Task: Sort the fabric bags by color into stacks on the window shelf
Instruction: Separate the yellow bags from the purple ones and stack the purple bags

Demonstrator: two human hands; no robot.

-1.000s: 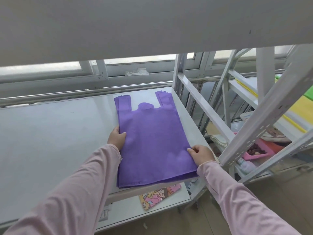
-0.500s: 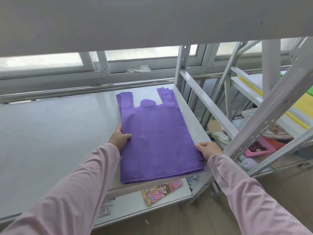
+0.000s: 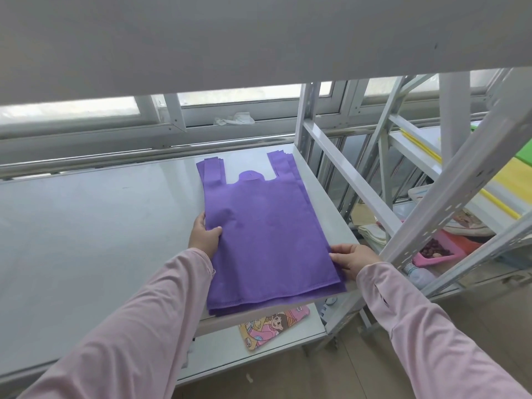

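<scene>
A stack of purple fabric bags (image 3: 264, 234) lies flat on the right end of the grey window shelf (image 3: 100, 226), handles pointing toward the window. My left hand (image 3: 203, 237) holds the stack's left edge, thumb on top of the fabric and fingers hidden under it. My right hand (image 3: 352, 259) pinches the stack's lower right edge near the shelf's corner. The bottom hem overhangs the shelf's front edge slightly. Both arms wear pink sleeves.
An upper shelf board (image 3: 259, 38) hangs overhead. White metal rack struts (image 3: 357, 185) stand to the right. Yellow and green fabric (image 3: 515, 180) lies on the neighbouring rack. A cartoon-printed item (image 3: 273, 323) sits on the lower shelf, a pink tray (image 3: 434, 250) further right.
The purple stack has slid a little further onto the shelf toward the window. Both hands stayed on its edges; the right hand shifted lower along the right edge.
</scene>
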